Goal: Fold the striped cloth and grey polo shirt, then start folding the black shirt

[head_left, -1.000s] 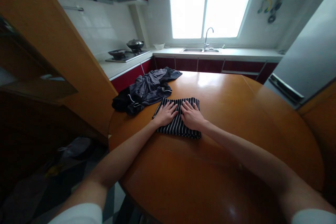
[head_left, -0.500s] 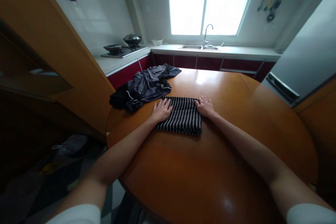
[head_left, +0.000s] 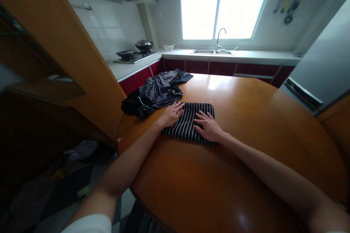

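A black garment with white stripes (head_left: 188, 120), folded into a flat rectangle, lies on the wooden table (head_left: 186, 178). Resting on its left side is my left hand (head_left: 171, 114), palm down with the fingers stretched out. My right hand (head_left: 209, 127) lies flat across the right part of the cloth, fingers spread. Neither hand grips anything. Beyond my left hand, a heap of dark grey and black clothes (head_left: 158, 89) with white piping lies crumpled at the table's far left.
Behind the table runs a white counter with a sink (head_left: 203, 51) under the window. A stove (head_left: 136, 57) bearing a lidded wok (head_left: 144, 44) and a pan (head_left: 125, 54) stands at the left. A refrigerator (head_left: 322, 51) is on the right; a wooden partition (head_left: 93, 76) borders the table's left.
My right hand has moved from the folded garment's right edge inward onto its top, fingers spreading. My left hand stays on the left side. The view has shifted slightly.
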Available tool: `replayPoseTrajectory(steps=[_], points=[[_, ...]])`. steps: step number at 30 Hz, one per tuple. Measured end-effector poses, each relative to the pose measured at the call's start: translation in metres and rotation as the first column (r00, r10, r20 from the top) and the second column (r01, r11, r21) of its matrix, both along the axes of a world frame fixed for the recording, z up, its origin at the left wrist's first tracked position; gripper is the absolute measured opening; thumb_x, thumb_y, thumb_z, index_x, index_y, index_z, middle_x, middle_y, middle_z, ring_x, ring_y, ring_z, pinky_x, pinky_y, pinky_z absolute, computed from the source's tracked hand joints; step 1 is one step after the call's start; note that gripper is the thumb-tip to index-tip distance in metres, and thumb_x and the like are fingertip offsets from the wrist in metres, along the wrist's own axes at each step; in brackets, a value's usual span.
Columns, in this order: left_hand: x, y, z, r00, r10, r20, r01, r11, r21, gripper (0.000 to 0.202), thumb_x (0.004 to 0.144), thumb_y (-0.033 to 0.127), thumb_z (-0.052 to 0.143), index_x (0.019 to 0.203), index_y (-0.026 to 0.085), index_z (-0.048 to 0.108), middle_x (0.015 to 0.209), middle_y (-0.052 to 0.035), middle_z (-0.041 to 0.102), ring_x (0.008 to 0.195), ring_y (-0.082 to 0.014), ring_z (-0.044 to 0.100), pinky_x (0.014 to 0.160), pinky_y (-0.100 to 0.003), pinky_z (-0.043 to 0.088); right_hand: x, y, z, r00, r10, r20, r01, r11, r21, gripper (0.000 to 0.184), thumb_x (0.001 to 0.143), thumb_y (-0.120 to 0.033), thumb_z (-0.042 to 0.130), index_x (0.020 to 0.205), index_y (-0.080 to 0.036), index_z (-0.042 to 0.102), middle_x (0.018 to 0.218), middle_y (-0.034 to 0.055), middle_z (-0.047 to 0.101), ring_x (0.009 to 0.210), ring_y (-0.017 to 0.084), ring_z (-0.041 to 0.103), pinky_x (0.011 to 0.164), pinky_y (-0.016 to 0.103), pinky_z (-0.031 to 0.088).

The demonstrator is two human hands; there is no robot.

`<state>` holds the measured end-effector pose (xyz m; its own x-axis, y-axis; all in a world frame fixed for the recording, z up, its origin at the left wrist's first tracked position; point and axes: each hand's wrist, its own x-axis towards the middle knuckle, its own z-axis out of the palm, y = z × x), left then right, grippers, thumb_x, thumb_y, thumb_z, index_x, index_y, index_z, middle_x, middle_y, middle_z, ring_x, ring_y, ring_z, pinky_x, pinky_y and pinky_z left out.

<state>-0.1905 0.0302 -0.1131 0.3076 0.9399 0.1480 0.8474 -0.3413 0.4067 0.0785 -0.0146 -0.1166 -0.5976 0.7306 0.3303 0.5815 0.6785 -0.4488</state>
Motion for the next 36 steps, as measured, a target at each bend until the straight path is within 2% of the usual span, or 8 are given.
replayPoseTrajectory(steps=[3, 6, 9, 13, 17, 24, 31, 36], points=[[-0.005, -0.002, -0.001, 0.995, -0.012, -0.095, -0.002, 0.99, -0.14, 0.061, 0.101, 0.05, 0.04, 0.156, 0.024, 0.038, 0.166, -0.0093, 0.023, 0.155, -0.0334, 0.013, 0.123, -0.057, 0.01, 0.004, 0.008, -0.002, 0.969, -0.133, -0.209, 0.135, 0.991, -0.005, 0.031, 0.094, -0.03, 0.053, 0.111, -0.019, 0.075, 0.138, 0.0114, 0.063, 0.136, 0.027, 0.05, 0.118, 0.048, 0.032], [-0.022, 0.005, 0.004, 0.997, 0.08, 0.007, -0.08, 0.995, -0.055, 0.056, 0.102, 0.039, 0.037, 0.152, 0.013, 0.045, 0.159, -0.0136, 0.038, 0.15, -0.0272, 0.031, 0.123, -0.041, 0.022, 0.021, 0.033, 0.003, 0.816, -0.443, -0.37, 0.42, 0.896, -0.146, 0.026, 0.09, -0.025, 0.055, 0.108, -0.017, 0.072, 0.113, 0.0117, 0.073, 0.102, 0.023, 0.069, 0.094, 0.037, 0.053], [-0.035, 0.009, 0.012, 0.96, 0.25, 0.126, -0.255, 0.967, 0.024, 0.045, 0.099, 0.029, 0.044, 0.134, 0.009, 0.063, 0.135, -0.0153, 0.064, 0.125, -0.0236, 0.06, 0.109, -0.029, 0.041, 0.042, 0.054, 0.01, 0.726, -0.659, -0.197, 0.525, 0.716, -0.46, 0.019, 0.09, -0.028, 0.062, 0.099, -0.013, 0.07, 0.089, 0.0113, 0.076, 0.072, 0.019, 0.071, 0.066, 0.028, 0.055], [-0.041, 0.003, 0.017, 0.921, 0.373, 0.109, -0.364, 0.926, -0.094, 0.025, 0.085, 0.033, 0.069, 0.091, 0.011, 0.079, 0.09, -0.0132, 0.077, 0.083, -0.0247, 0.071, 0.076, -0.028, 0.051, 0.055, 0.06, 0.012, 0.757, -0.653, -0.026, 0.453, 0.552, -0.7, 0.035, 0.096, -0.034, 0.06, 0.068, -0.012, 0.063, 0.06, 0.0111, 0.069, 0.04, 0.013, 0.058, 0.04, 0.022, 0.043], [-0.044, -0.002, 0.015, 0.894, 0.426, 0.138, -0.386, 0.889, -0.246, 0.025, 0.074, 0.038, 0.078, 0.072, 0.013, 0.077, 0.068, -0.0091, 0.072, 0.064, -0.0205, 0.065, 0.056, -0.025, 0.041, 0.051, 0.054, 0.015, 0.795, -0.607, 0.014, 0.406, 0.514, -0.756, 0.035, 0.088, -0.03, 0.071, 0.06, -0.013, 0.06, 0.054, 0.0095, 0.067, 0.035, 0.01, 0.053, 0.032, 0.019, 0.033], [-0.041, -0.001, 0.014, 0.832, 0.461, 0.31, -0.317, 0.852, -0.417, 0.022, 0.057, 0.03, 0.084, 0.056, 0.012, 0.071, 0.053, -0.0028, 0.063, 0.05, -0.0139, 0.052, 0.049, -0.023, 0.033, 0.048, 0.053, 0.013, 0.819, -0.574, 0.014, 0.395, 0.544, -0.74, 0.032, 0.082, -0.015, 0.068, 0.052, -0.014, 0.057, 0.04, 0.001, 0.055, 0.033, 0.007, 0.044, 0.032, 0.016, 0.029], [-0.03, -0.008, 0.019, 0.803, 0.449, 0.391, -0.264, 0.857, -0.443, 0.028, 0.052, 0.035, 0.083, 0.055, 0.013, 0.068, 0.053, -0.002, 0.062, 0.05, -0.0142, 0.052, 0.049, -0.023, 0.033, 0.056, 0.06, 0.011, 0.828, -0.561, -0.015, 0.381, 0.581, -0.719, 0.03, 0.078, -0.015, 0.068, 0.05, -0.016, 0.056, 0.039, -0.0006, 0.053, 0.035, 0.007, 0.045, 0.035, 0.017, 0.03], [0.003, -0.003, 0.012, 0.791, 0.445, 0.42, -0.2, 0.836, -0.511, 0.039, 0.047, 0.047, 0.084, 0.06, 0.012, 0.071, 0.057, -0.0041, 0.065, 0.051, -0.0155, 0.056, 0.048, -0.023, 0.036, 0.094, 0.067, 0.014, 0.815, -0.579, -0.027, 0.393, 0.586, -0.709, 0.029, 0.076, -0.014, 0.069, 0.05, -0.016, 0.056, 0.04, -0.0013, 0.053, 0.037, 0.007, 0.045, 0.037, 0.018, 0.029]])
